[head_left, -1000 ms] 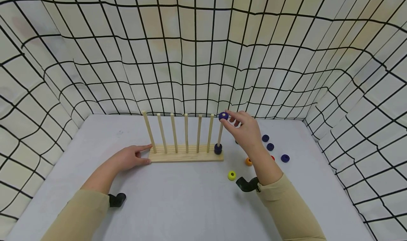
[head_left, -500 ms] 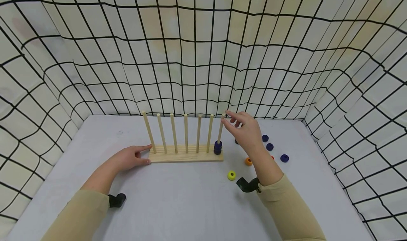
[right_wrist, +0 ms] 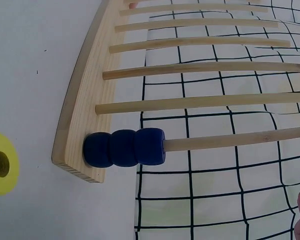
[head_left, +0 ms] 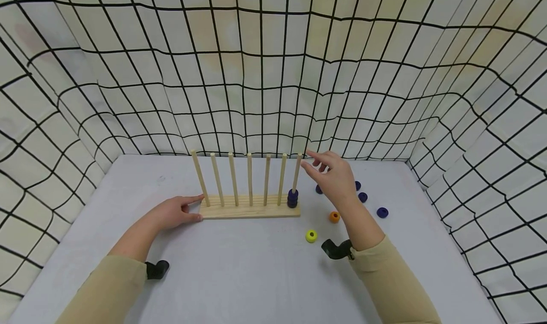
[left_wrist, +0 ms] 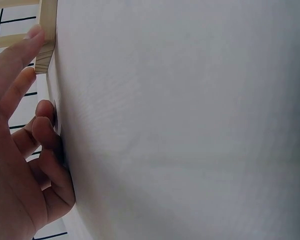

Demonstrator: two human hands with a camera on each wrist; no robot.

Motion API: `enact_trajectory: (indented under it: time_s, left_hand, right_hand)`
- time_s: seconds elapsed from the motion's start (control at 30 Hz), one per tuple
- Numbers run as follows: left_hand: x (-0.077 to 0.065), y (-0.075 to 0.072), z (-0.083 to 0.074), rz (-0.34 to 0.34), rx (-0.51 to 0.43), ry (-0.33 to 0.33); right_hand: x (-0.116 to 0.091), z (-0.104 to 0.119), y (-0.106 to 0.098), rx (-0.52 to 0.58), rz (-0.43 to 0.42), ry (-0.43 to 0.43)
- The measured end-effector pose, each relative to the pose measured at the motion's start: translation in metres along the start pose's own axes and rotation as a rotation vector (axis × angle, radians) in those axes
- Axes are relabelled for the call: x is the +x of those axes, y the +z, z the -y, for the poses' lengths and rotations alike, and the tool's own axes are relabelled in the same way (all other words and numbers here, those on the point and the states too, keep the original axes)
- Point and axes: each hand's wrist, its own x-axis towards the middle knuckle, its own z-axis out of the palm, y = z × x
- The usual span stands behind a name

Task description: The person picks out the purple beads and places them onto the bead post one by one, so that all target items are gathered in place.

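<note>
A person's left hand (head_left: 175, 212) pinches the left end of a wooden pegboard (head_left: 249, 213) between thumb and forefinger; the right hand (head_left: 335, 176) holds nothing, thumb and forefinger parted beside the top of the rightmost peg (head_left: 297, 173). The right wrist view clearly separates three blue beads (right_wrist: 124, 148) stacked at that peg's foot, but crops the yellow bead (right_wrist: 13, 166) and shows only right fingertips. The left wrist view reveals the left hand's other fingers curled. From the head, the right hand partly hides a loose blue bead (head_left: 318, 189).
</note>
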Motion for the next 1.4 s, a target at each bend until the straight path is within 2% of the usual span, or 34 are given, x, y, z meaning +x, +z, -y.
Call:
enact_trajectory:
  time_s: [0.33,0.77,1.1,1.4]
  left_hand:
    - [-0.002,0.0,0.0,-0.002,-0.003,0.006]
    - [-0.002,-0.001,0.0,0.0,-0.003,0.012]
    - [-0.003,0.0,-0.002,-0.006,-0.005,0.003]
    - [-0.007,-0.001,-0.007,-0.01,0.009,0.01]
  right_hand:
    - [-0.002,-0.007,-0.005,-0.025,0.026,0.031]
    - [-0.008,-0.031,-0.015,-0.086,0.028,0.026]
    - [-0.016,-0.051,-0.023,-0.115,0.072,0.113]
    - [-0.023,-0.069,-0.036,-0.196,0.099,0.137]
